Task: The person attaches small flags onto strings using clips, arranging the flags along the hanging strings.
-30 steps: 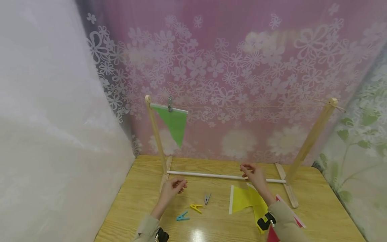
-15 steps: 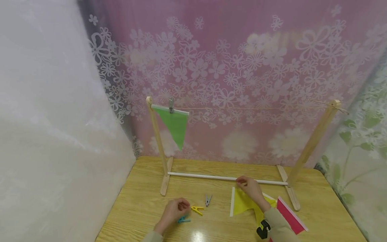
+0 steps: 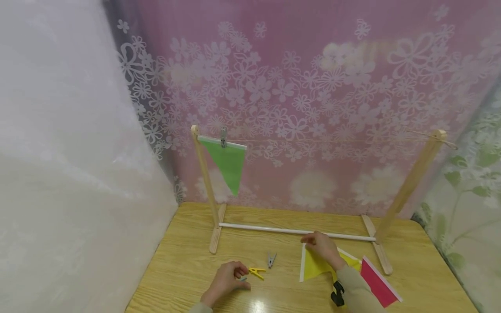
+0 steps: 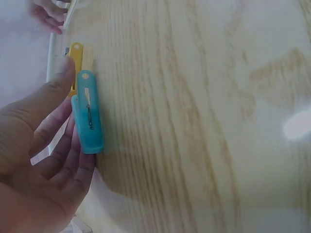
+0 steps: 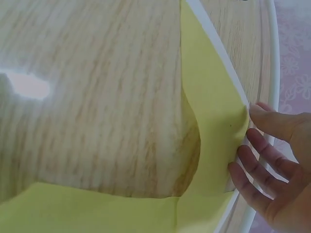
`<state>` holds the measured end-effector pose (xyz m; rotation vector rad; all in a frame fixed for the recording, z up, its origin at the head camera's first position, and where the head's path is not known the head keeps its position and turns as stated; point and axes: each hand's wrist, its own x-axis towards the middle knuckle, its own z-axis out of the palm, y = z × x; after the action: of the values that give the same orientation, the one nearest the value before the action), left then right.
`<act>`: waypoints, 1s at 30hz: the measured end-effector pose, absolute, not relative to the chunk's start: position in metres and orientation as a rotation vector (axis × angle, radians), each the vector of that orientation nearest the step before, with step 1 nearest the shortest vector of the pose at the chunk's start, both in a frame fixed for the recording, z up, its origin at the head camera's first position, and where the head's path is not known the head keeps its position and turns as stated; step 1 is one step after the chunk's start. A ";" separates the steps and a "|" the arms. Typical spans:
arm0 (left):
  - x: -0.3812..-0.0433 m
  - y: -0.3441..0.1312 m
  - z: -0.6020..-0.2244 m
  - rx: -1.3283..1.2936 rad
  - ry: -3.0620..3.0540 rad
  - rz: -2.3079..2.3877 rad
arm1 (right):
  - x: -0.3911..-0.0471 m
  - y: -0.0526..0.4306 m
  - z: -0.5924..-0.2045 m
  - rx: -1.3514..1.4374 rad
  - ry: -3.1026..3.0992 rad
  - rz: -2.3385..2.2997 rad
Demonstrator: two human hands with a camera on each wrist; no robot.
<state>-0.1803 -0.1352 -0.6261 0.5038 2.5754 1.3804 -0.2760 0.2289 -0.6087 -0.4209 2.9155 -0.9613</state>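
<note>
My left hand (image 3: 227, 280) reaches low over the table around a blue clothespin (image 4: 90, 114). Its thumb is spread away from the fingers, which lie behind and beside the clip in the left wrist view. A yellow clothespin (image 3: 256, 272) lies just past the fingertips, with a grey clothespin (image 3: 271, 260) beyond it. Thumb and forefinger of my right hand (image 3: 322, 250) pinch the far end of the white edge strip on a yellow pennant (image 5: 214, 97); the other fingers are loosely spread. The pennant bends near that grip, and the right hand and sleeve hide part of it.
A wooden stand with a left post (image 3: 205, 178), a right post (image 3: 415, 178) and a white crossbar (image 3: 270, 228) stands at the back. On its string (image 3: 313, 141) a green pennant (image 3: 228, 163) hangs from a metal-coloured clip. A pink-red pennant (image 3: 377, 282) lies at right.
The left hand has come down and toward me to the blue clothespin. My right hand has lowered from above the crossbar to the yellow pennant's edge.
</note>
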 end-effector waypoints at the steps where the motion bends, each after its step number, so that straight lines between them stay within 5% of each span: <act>1: -0.180 -0.135 -0.626 0.502 2.573 1.382 | -0.277 0.229 -0.609 -0.439 2.915 -0.943; 30: -0.192 -0.124 -0.626 0.343 3.076 0.930 | -0.274 0.226 -0.612 -0.280 2.907 -0.854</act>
<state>-0.1922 -0.1238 -0.6261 0.3426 3.0765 0.9303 -0.2740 0.2264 -0.6118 -0.2804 2.9075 -0.8535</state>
